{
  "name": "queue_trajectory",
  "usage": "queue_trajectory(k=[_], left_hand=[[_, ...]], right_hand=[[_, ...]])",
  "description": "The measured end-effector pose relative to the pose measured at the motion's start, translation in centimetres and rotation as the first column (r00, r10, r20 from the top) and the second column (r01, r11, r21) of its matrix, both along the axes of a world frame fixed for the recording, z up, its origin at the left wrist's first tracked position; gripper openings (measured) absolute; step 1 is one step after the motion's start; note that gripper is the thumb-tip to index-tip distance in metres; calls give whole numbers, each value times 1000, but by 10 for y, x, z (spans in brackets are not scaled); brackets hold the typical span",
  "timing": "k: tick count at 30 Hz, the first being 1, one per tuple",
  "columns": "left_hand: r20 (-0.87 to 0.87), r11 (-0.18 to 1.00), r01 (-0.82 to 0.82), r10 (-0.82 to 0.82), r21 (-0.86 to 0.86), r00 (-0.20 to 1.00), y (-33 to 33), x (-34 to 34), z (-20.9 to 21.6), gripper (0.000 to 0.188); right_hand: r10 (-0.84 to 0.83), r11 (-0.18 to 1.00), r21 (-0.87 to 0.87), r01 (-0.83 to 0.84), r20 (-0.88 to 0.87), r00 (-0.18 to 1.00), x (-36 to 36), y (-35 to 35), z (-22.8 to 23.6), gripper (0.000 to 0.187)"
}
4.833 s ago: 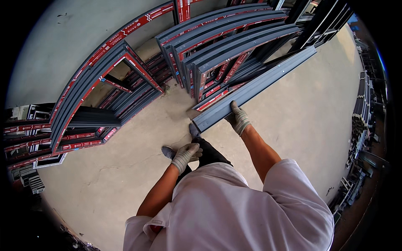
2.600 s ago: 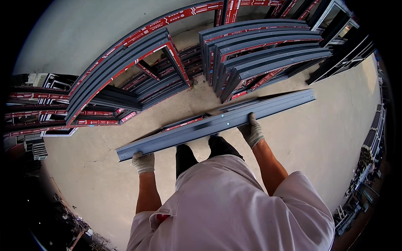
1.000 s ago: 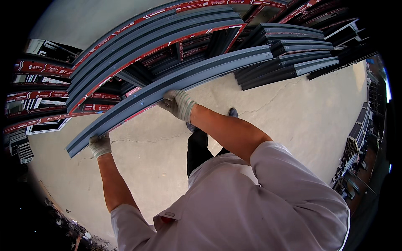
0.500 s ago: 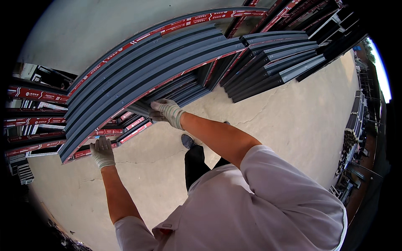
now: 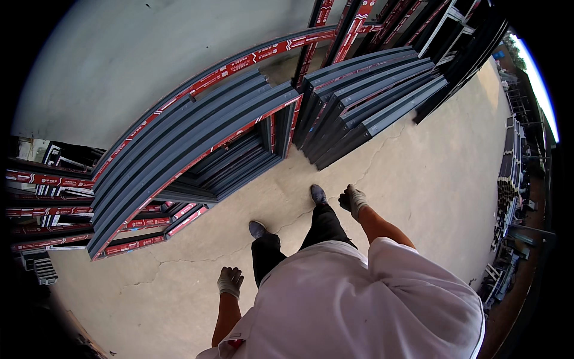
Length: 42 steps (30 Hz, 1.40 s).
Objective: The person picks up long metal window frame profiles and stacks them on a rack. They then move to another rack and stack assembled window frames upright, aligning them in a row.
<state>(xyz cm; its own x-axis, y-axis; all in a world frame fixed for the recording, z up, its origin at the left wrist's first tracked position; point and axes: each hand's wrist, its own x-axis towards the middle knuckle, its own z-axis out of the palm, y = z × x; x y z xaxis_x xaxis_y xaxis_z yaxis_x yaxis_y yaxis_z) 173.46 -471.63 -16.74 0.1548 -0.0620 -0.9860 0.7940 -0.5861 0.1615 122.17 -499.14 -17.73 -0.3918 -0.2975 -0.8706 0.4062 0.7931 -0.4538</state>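
Observation:
My left hand point(image 5: 230, 282), in a white glove with dark grey fingers, hangs low beside my body. Its fingers are a little apart and hold nothing. On the other side, my right hand point(image 5: 353, 200), gloved alike, is over the concrete floor with its fingers loosely bent and nothing visible in them. Several dark grey metal frames point(image 5: 190, 142), edged with red printed tape, lean together against the wall in front of me. Neither hand touches them. Through the opening of the nearest frame, more grey bars point(image 5: 230, 170) show.
A second stack of grey frames point(image 5: 373, 84) leans farther right, its lower ends on the floor point(image 5: 418, 185). Red-taped profiles point(image 5: 51, 210) jut out at the left. Long bundled profiles point(image 5: 509, 158) lie along the right side. Pale wall point(image 5: 119, 66) stands behind.
Both hands have come away from the front frame, the left drawing back toward my body and the right swinging out to the right. My feet now show farther apart, and the view has shifted.

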Motion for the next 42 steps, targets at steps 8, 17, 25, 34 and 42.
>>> queue_trajectory(k=[8, 17, 25, 34, 42], left_hand=[[202, 967, 255, -255, 27, 946, -105, -136, 43, 49], [241, 757, 581, -529, -299, 813, -285, -368, 108, 39], [202, 606, 699, -682, -380, 702, -287, -412, 121, 45], [42, 471, 737, -829, -484, 558, -263, -442, 110, 51], [-45, 592, 600, -731, -539, 681, -269, -441, 126, 72]], right_hand=[[-136, 911, -391, 130, 13, 991, -155, -184, 58, 93], [-59, 904, -390, 173, 287, 956, -223, -276, 30, 66], [-101, 879, -377, 292, 451, 887, -235, -256, 55, 61], [-65, 871, -403, 282, 475, 878, -245, -152, 77, 56], [53, 872, -347, 344, 767, 639, -129, -88, 100, 54]])
